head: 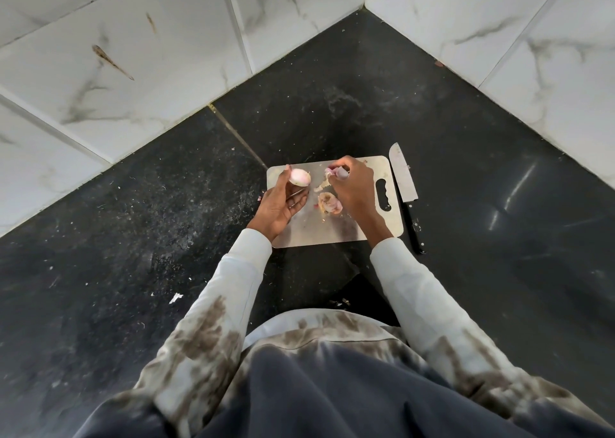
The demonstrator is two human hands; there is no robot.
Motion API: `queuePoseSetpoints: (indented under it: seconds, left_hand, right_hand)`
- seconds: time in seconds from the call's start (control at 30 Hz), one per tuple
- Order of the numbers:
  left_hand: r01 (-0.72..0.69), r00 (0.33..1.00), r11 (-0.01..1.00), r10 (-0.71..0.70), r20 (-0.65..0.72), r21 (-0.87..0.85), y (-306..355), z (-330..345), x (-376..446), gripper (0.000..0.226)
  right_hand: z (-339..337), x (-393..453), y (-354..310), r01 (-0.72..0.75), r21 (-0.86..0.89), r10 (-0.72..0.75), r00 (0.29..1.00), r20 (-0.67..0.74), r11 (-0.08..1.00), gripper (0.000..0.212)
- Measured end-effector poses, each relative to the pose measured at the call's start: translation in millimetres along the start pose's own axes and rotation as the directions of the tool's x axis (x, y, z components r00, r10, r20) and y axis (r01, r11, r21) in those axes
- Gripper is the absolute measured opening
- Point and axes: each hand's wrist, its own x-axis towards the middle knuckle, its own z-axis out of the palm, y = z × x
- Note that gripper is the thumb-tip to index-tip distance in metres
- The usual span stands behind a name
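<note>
A steel cutting board lies on the black counter. My left hand holds a peeled pinkish onion half at its fingertips above the board's left edge. My right hand pinches a strip of purple onion skin over the board's far side. A small heap of peeled skins lies on the board between my hands, with a pale scrap beside it.
A knife with a black handle lies on the counter just right of the board, blade pointing away. White marble-look tiled walls meet in a corner behind. The black counter carries crumbs and small scraps.
</note>
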Motion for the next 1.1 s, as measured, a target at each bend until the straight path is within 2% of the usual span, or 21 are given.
queuePoseSetpoints:
  seconds: [0.17, 0.4, 0.53, 0.63, 0.77, 0.93, 1.1]
  left_hand:
    - [0.000, 0.999, 1.000, 0.000, 0.039, -0.001, -1, 0, 1, 0.038]
    - [-0.020, 0.996, 0.998, 0.025, 0.084, -0.065, 1, 1, -1, 0.037]
    - [-0.027, 0.996, 0.993, 0.035, 0.077, -0.112, 2, -1, 2, 0.040]
    - [-0.029, 0.997, 0.990, 0.039, 0.069, -0.137, 2, -1, 3, 0.047]
    - [-0.036, 0.996, 0.989, 0.048, 0.079, -0.142, 1, 1, 3, 0.046]
    - [-0.047, 0.994, 0.983, 0.064, 0.093, -0.180, 3, 2, 3, 0.034]
    - [-0.045, 0.994, 0.979, 0.064, 0.089, -0.198, 3, 3, 1, 0.030]
  right_hand:
    - [5, -1, 3, 0.000, -0.119, 0.012, 0.995, 0.103, 0.993, 0.027]
    - [7, -3, -6, 0.060, -0.151, -0.029, 0.980, 0.196, 0.987, 0.036]
    - [3, -5, -12, 0.145, -0.058, -0.133, 0.975, 0.178, 0.988, 0.027]
    - [-2, -6, -20, 0.234, 0.022, -0.234, 0.957, 0.170, 0.972, 0.029]
    - [-1, -8, -25, 0.310, 0.039, -0.312, 0.936, 0.163, 0.950, 0.029]
    - [-1, -7, -24, 0.328, -0.009, -0.326, 0.942, 0.076, 0.945, 0.017]
    - [-1, -6, -24, 0.280, 0.026, -0.281, 0.959, 0.047, 0.960, 0.016]
